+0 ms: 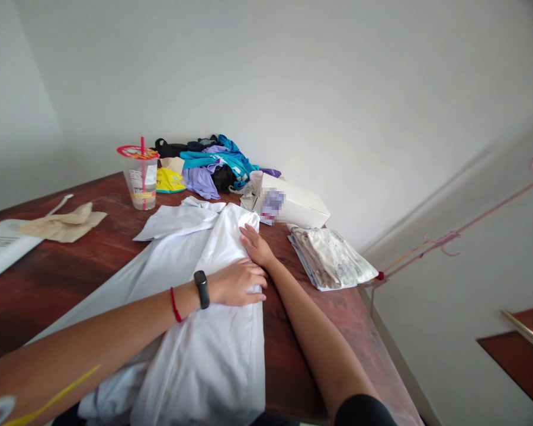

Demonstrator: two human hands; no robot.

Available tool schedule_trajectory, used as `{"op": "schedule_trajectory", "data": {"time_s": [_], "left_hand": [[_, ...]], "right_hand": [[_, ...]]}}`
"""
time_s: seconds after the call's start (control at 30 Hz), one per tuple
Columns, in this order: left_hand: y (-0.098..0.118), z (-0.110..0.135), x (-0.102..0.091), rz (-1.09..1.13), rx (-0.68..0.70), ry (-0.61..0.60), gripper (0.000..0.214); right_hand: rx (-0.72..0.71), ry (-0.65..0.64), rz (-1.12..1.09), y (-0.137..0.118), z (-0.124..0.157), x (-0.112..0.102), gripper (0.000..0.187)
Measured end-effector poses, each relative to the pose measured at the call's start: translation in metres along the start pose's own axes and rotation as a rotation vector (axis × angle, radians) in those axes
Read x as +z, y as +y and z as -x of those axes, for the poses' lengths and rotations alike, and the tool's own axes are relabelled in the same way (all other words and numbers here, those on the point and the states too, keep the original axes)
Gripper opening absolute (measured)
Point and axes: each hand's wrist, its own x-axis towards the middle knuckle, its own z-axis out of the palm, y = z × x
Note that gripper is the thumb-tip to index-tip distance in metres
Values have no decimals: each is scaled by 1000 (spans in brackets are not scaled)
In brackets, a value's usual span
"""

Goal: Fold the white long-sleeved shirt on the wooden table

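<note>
- A white paper [0,248] and a tan cloth [64,223] lie at the far left of the desk [71,278], well apart from the hands, seemingly pushed aside.
- A plastic cup [140,177] with a red straw stands upright near the back edge, just beyond the collar and out of reach of the sleeves.
- The white shirt [222,349] is spread lengthways down the middle of the desk, collar away from the person. One side is folded over the body and the hem hangs off the near edge.
- The left hand [240,283] rests palm down on the folded side. Its grip is open and holds nothing, and it seems to press the cloth so that the fold stays put.
- The right hand [255,244] lies just beyond it, touching it, at the shirt's right edge. Its fingers are straight and flat, its grip is also open and empty, and it looks to be smoothing the crease.
- A clothes pile [208,165] sits against the wall behind the shirt.
- A white box [293,204] lies beside the pile, near the right hand.
- A flat patterned packet [333,257] rests at the desk's right corner.
- A pink cord [471,225] runs along the wall at the right.
</note>
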Motion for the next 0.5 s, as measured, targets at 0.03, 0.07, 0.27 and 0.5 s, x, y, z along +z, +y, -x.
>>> {"op": "schedule_trajectory", "data": {"time_s": [0.03,0.07,0.27,0.5], "left_hand": [[0,0,0,-1,4,4,18],[0,0,0,0,6,3,18],[-1,1,0,3,0,-41,23],[-1,1,-2,-30,9,-68,27]], "right_hand": [[0,2,-3,0,0,0,69],[1,3,-6,-1,0,0,69],[3,5,-1,0,1,0,68],[-1,1,10,-1,1,0,63]]}}
